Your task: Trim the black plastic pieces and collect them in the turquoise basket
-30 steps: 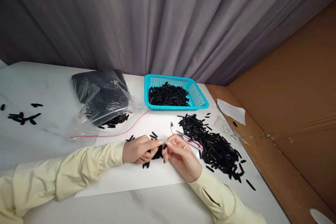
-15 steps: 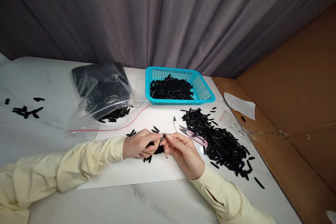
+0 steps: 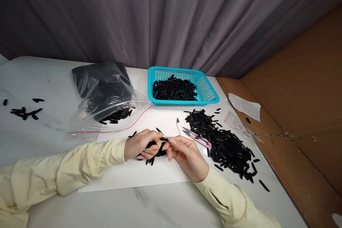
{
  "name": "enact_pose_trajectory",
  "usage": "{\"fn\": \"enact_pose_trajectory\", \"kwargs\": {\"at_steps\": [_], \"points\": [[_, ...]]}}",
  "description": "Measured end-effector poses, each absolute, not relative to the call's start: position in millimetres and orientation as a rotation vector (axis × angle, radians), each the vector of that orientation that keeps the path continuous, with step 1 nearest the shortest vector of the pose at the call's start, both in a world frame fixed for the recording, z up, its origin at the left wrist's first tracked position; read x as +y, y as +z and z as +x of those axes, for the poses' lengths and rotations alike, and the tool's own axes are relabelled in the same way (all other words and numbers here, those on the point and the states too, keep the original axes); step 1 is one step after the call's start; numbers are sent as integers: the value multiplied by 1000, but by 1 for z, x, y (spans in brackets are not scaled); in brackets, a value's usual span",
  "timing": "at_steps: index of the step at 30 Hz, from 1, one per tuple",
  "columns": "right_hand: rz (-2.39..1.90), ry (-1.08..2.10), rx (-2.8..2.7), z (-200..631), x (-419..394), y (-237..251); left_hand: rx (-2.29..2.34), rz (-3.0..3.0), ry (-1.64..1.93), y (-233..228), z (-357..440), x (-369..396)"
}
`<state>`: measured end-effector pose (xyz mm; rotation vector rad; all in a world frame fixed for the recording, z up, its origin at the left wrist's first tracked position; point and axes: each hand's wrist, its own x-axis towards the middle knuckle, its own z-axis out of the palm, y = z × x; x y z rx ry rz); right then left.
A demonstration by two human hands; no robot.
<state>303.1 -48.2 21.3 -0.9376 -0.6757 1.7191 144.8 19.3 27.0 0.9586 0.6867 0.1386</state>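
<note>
And it's the left hand (image 3: 140, 145) and right hand (image 3: 189, 154), fingertips pinched narrowly on 1 black strip (image 3: 164, 139), above the white paper (image 3: 130, 176)!

Grey curtain (image 3: 133, 17), apparently cardboard panel (image 3: 299, 67)

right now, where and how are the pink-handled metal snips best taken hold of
Probably by the pink handle, from above on the near side, with the right hand once free: the pointed blades aim forward and left, and the heap of slim black pieces crowds the far side.
</note>
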Motion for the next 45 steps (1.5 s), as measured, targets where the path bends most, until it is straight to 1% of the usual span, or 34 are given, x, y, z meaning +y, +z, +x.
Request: {"fn": "enact_pose_trajectory", "kwargs": {"at_steps": [13,23,35,38,40,43,45], "points": [[-925,1696,-600,304,-47,18,715,967,175,29,149,18],[-864,1770,-629,303,-49,21,635,1127,181,32,146,16],[-890,1725,-721,304,-54,21,628,929,193,26,146,18],[-922,1604,-812,312,-49,33,600,899,213,27,146,19],[-945,1409,-905,325,-32,50,581,886,210,28,146,21],[-984,1031,-1138,352,11,80,568,886,204,29,145,23],[-1099,913,-1281,367,41,96,574,893,213,30,145,24]]}}
